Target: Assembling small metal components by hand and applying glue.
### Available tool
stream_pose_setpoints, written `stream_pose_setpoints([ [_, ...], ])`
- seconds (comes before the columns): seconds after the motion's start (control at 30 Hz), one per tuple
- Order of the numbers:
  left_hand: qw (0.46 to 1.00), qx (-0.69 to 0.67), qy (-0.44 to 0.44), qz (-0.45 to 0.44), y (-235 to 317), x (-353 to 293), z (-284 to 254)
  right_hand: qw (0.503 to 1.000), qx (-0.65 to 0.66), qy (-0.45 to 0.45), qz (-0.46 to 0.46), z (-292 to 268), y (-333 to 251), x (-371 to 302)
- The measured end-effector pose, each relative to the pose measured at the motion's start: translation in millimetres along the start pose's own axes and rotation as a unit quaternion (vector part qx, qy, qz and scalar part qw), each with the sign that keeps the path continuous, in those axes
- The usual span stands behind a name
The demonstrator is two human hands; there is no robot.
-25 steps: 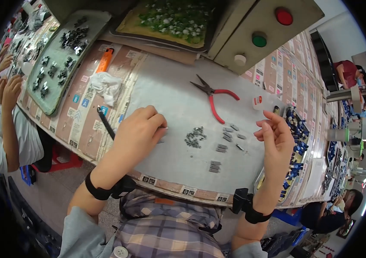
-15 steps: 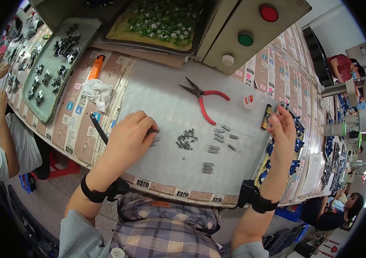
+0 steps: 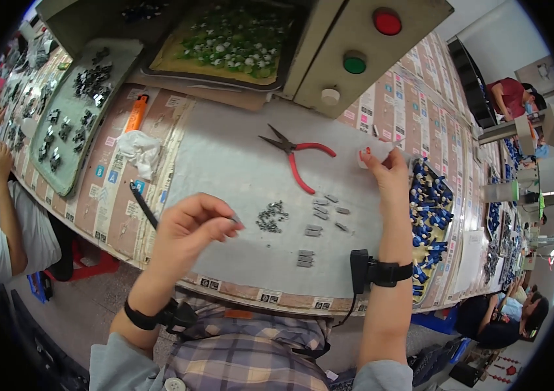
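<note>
My left hand (image 3: 191,228) is raised over the mat's left side, thumb and forefinger pinching a small grey metal piece (image 3: 234,220). At the mat's right, my right hand (image 3: 388,171) closes its fingertips around a small white container (image 3: 371,154) with a red mark, partly covered by the fingers. Between the hands lies a heap of tiny metal parts (image 3: 272,217). To its right, several small grey rectangular pieces (image 3: 313,230) lie in loose groups. Red-handled needle-nose pliers (image 3: 292,148) rest with jaws spread on the grey mat (image 3: 225,143).
Farther left are an orange lighter (image 3: 137,113), crumpled white tissue (image 3: 139,154), a black pen-like tool (image 3: 143,205) and a tray (image 3: 65,181) of dark parts. A machine housing (image 3: 319,45) with buttons stands at the back. Blue parts (image 3: 428,221) fill the right side. Co-workers sit nearby.
My right hand has moved left and away from me onto the white container. My left hand has lifted and turned, showing the pinched piece. The dark cylinder at right is no longer visible.
</note>
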State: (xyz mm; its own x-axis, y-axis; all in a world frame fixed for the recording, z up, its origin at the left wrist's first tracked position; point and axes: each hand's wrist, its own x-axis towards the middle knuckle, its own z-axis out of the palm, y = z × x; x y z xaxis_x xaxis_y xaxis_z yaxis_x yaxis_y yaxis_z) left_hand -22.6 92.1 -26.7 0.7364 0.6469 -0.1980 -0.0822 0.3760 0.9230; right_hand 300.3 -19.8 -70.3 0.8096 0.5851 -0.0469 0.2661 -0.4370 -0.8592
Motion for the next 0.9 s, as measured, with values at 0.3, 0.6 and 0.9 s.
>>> stream_pose_setpoints([
  [0.3,0.993,-0.117,0.005,-0.032,-14.5,-4.5,20.0,0.983,0.173,-0.003,-0.060,-3.0,-71.9,-72.3],
  [0.6,0.979,0.176,-0.027,0.095,-19.7,-7.4,41.9,0.925,0.307,-0.222,-0.031,17.3,-90.7,-165.9],
  [0.9,0.985,0.141,-0.021,0.092,-26.2,-12.4,45.4,0.926,0.320,-0.194,-0.058,23.9,-76.6,-190.5],
])
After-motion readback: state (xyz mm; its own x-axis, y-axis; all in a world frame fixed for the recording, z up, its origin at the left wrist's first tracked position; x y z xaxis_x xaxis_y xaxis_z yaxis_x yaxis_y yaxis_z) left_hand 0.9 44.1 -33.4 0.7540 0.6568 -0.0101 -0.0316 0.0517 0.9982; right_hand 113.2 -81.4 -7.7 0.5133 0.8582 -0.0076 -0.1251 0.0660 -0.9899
